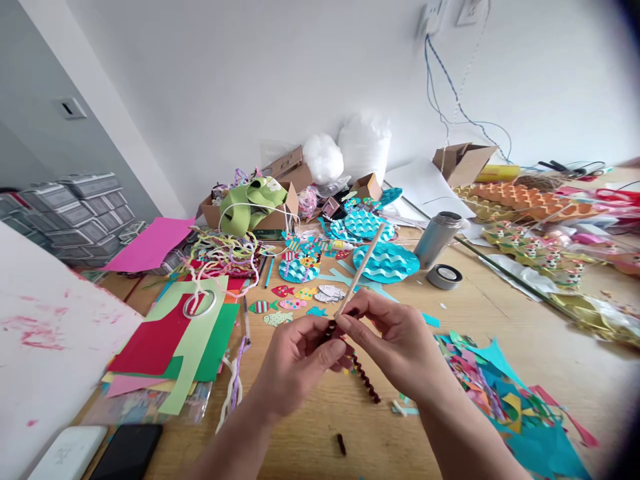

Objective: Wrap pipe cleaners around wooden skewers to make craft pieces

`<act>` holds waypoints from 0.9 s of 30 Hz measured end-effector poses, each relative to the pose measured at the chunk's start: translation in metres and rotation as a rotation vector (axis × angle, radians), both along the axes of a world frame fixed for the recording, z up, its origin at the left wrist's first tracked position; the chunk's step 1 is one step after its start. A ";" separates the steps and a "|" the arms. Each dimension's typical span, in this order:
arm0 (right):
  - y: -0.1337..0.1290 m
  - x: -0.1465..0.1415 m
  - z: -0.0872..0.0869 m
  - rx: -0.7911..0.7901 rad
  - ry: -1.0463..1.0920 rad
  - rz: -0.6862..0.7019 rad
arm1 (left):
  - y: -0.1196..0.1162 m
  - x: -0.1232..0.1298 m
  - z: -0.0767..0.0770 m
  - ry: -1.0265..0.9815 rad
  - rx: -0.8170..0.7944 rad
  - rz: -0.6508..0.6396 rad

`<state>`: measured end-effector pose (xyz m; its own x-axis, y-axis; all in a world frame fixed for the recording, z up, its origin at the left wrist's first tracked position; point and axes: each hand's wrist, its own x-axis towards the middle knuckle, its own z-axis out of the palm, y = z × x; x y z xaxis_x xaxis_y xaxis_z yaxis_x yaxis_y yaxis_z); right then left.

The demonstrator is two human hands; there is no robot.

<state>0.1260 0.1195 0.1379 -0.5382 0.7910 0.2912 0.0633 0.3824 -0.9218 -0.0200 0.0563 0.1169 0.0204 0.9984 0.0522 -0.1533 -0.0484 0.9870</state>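
A pale wooden stick [364, 267] slants up and to the right out of my two hands. Dark brown pipe cleaner [331, 327] is wound round its lower part. My left hand [307, 357] is closed round that lower part, thumb on top, and its fingers hide the stick's end. Thumb and fingers of my right hand [387, 330] pinch the dark strand beside the stick. Below them, a coiled brown pipe cleaner piece [367, 379] hangs or lies; I cannot tell which. A short brown scrap [341, 445] rests on the table nearer to me.
Paper fish [293, 304] and blue wavy paper discs [386, 262] lie beyond my hands. A grey flask [438, 240] stands right of them, its lid [445, 276] beside it. Paper scraps [505, 393] cover the right. Coloured sheets [220, 343] and a black phone [127, 452] are at left.
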 end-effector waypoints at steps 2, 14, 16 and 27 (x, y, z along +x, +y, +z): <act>0.000 -0.003 0.000 0.053 -0.014 -0.025 | -0.001 0.005 0.001 0.308 0.115 0.192; 0.003 -0.005 -0.002 0.027 -0.034 -0.018 | -0.005 0.004 -0.005 0.743 0.411 0.459; 0.006 -0.001 -0.001 -0.019 -0.037 -0.042 | -0.004 0.003 -0.005 0.753 0.423 0.502; 0.005 -0.003 -0.003 -0.032 -0.099 -0.004 | -0.004 0.006 -0.005 0.822 0.440 0.487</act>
<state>0.1228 0.1249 0.1346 -0.5596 0.8014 0.2114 0.1560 0.3524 -0.9228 -0.0143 0.0527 0.1115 -0.1846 0.8047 0.5642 0.6880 -0.3042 0.6589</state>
